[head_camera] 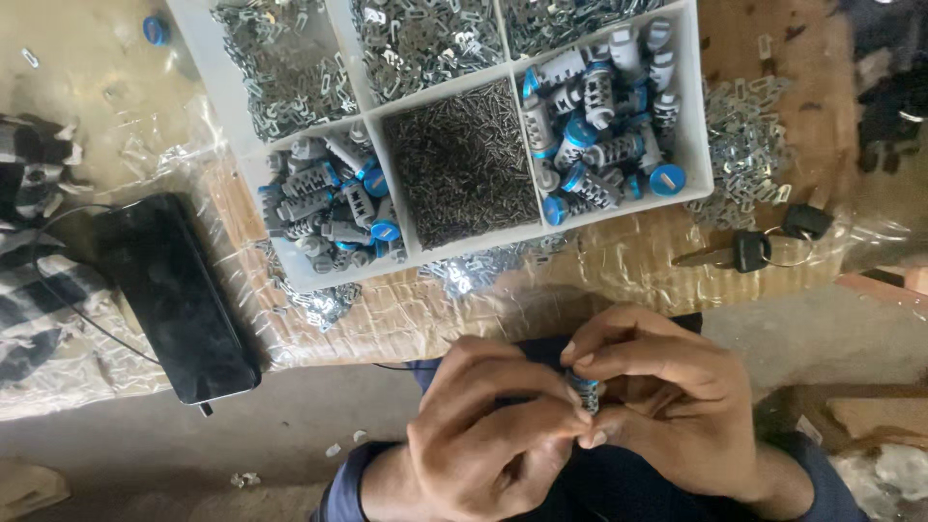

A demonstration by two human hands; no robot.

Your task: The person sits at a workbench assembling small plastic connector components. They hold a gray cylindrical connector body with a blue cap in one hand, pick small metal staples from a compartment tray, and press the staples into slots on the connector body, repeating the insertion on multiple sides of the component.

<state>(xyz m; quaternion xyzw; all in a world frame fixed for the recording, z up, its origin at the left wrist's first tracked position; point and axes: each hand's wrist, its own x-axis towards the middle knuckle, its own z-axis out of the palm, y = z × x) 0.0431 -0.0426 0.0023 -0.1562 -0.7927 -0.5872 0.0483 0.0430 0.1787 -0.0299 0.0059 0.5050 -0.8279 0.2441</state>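
Closest to me, my left hand [488,435] and right hand [667,406] meet, both pinching one small grey cylinder part [585,391] with a blue end between the fingertips. I judge this piece is in assembly, not finished. Above the hands, the white tray [698,145] holds many similar cylinders, pins and metal clips, so much work seems left.
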